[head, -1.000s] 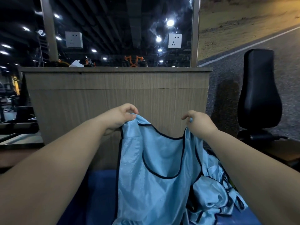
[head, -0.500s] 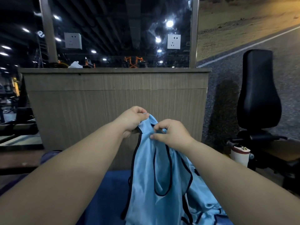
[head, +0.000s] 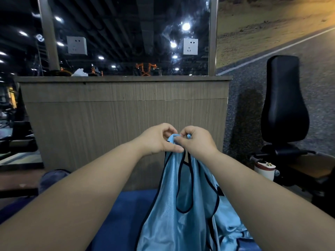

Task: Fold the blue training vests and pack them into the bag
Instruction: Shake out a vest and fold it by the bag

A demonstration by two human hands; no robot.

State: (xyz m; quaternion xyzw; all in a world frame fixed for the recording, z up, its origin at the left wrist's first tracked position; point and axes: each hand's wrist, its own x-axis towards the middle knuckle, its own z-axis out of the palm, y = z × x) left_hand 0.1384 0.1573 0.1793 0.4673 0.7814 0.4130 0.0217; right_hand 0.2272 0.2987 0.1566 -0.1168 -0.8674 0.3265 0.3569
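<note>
Fingers (head: 165, 128) of the left hand (head: 155, 142) and right hand (head: 198, 143) pinch the shoulder straps of one blue vest (head: 181, 205). The straps are now pressed together, where a second ago they were spread apart. The vest therefore hangs halved lengthwise before the wooden partition (head: 126, 115), likely its first fold. More vests (head: 233, 225) lie crumpled lower down before that partition.

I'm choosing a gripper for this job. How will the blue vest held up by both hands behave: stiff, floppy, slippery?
Probably very floppy: the vest hangs limp in long folds from where the left hand and right hand pinch its top. Likely light, since pinches alone carry it. Its sheen suggests smooth, perhaps slippery fabric.
</note>
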